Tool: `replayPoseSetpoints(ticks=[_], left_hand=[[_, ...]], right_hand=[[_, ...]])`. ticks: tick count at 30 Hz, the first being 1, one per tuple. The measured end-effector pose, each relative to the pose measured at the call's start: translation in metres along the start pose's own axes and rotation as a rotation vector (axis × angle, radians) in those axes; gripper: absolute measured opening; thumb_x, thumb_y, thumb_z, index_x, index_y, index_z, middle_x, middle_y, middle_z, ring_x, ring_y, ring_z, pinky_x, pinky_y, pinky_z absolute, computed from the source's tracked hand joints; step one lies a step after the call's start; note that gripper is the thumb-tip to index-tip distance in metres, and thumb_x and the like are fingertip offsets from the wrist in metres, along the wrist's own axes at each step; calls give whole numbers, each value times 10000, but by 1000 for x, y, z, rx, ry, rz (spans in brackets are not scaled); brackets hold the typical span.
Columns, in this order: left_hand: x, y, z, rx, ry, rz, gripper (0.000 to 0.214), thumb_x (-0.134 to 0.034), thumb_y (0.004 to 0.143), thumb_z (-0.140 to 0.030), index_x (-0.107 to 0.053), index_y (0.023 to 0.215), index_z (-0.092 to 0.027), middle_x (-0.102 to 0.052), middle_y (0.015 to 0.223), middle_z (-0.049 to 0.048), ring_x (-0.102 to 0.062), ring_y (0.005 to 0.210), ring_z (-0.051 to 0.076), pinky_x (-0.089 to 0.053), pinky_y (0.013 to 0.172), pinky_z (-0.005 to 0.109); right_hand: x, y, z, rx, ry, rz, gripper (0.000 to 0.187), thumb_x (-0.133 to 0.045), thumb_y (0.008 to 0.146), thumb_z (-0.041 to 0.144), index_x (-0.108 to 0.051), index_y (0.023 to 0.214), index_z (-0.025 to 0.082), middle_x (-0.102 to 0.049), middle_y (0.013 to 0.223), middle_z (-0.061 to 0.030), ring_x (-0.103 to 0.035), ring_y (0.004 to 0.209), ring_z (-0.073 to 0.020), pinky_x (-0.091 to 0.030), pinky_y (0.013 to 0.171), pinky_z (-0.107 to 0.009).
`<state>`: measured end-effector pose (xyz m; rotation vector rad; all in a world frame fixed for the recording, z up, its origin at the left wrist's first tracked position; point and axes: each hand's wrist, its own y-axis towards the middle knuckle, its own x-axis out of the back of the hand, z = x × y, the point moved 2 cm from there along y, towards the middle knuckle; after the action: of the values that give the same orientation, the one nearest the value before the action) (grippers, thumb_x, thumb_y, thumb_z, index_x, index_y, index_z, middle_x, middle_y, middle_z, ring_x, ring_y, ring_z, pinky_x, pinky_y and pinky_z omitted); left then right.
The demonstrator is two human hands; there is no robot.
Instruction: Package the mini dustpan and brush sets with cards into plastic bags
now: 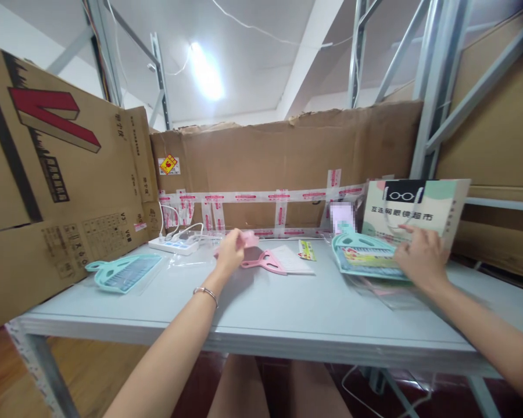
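Observation:
My left hand is over the middle of the table, its fingers closed on a pink plastic piece that they partly cover. Just right of it lies a pink brush with white bristles. A small green-and-yellow card rests behind the brush. My right hand, slightly blurred, is at the right edge of a teal dustpan-and-brush set with a printed label. Its fingers are apart, and I cannot tell whether they touch the set. Clear plastic packaging lies under that set.
Another teal dustpan set lies at the left of the table. A white power strip with cables is at the back. A printed paper bag stands at the right. Large cardboard boxes wall the back and left.

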<state>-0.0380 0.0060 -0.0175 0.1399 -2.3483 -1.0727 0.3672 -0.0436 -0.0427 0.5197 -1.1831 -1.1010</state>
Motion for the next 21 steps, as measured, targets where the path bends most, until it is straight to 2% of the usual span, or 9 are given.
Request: replayPoseSetpoints(ticks=[5, 7, 8, 9, 11, 13, 16, 19, 21], left_hand=[[46, 18, 0, 112, -521, -663, 78, -455, 663, -171, -401, 703, -209, -462, 731, -19, -451, 695, 110, -367, 668, 205], [64, 27, -3, 40, -755, -831, 27, -395, 672, -209, -420, 667, -201, -431, 673, -11, -434, 641, 106, -367, 636, 206], [71, 32, -7, -2, -862, -841, 85, -368, 689, -241, -430, 653, -196, -420, 648, -5, -426, 611, 107, -371, 622, 215], [75, 38, -12, -8, -977, -794, 135, -353, 705, -282, -441, 651, -195, -392, 611, -9, -405, 564, 107, -369, 589, 224], [74, 48, -27, 56, -1162, -517, 239, -351, 734, -400, -460, 667, -198, -326, 548, -27, -354, 483, 107, -355, 523, 243], [64, 52, -44, 109, -1202, -250, 313, -365, 752, -481, -476, 683, -197, -292, 524, -40, -319, 453, 97, -351, 501, 244], [39, 50, -60, 192, -1150, 8, 357, -372, 772, -512, -481, 654, -193, -271, 487, -48, -286, 414, 83, -363, 492, 253], [19, 44, -61, 239, -1085, 150, 372, -376, 787, -506, -522, 681, -180, -336, 485, -36, -336, 409, 84, -398, 507, 269], [15, 41, -55, 280, -1042, 219, 374, -406, 783, -496, -574, 762, -162, -453, 539, -4, -450, 477, 106, -441, 559, 281]], right_hand=[[18, 16, 39, 112, 232, -218, 355, -389, 753, 220, -536, 1064, 134, -546, 1075, -188, -453, 1082, -289, -324, 935, -422], [22, 20, 67, 183, 347, -274, 330, -389, 757, 212, -533, 1042, 130, -559, 1037, -172, -465, 1061, -276, -332, 939, -425], [23, 22, 83, 218, 419, -284, 316, -392, 757, 209, -537, 1025, 126, -563, 1015, -164, -480, 1033, -269, -345, 933, -426], [24, 22, 100, 245, 502, -277, 300, -399, 754, 209, -544, 1006, 131, -566, 993, -149, -496, 1003, -261, -356, 927, -430], [22, 20, 139, 318, 703, -97, 268, -433, 758, 228, -560, 984, 159, -569, 975, -112, -531, 948, -235, -397, 893, -417], [19, 13, 180, 370, 878, 222, 225, -508, 761, 293, -596, 944, 195, -582, 997, -92, -536, 983, -228, -410, 897, -398], [15, -9, 228, 356, 1072, 795, 317, -599, 737, 405, -620, 997, 226, -615, 1058, -63, -570, 952, -209, -453, 842, -360], [12, -33, 250, 403, 1140, 1201, 317, -680, 665, 410, -650, 908, 208, -653, 938, -24, -591, 842, -182, -476, 723, -291], [6, -42, 249, 347, 1169, 1300, 274, -685, 653, 395, -641, 820, 183, -643, 799, 1, -580, 726, -149, -453, 622, -247]])
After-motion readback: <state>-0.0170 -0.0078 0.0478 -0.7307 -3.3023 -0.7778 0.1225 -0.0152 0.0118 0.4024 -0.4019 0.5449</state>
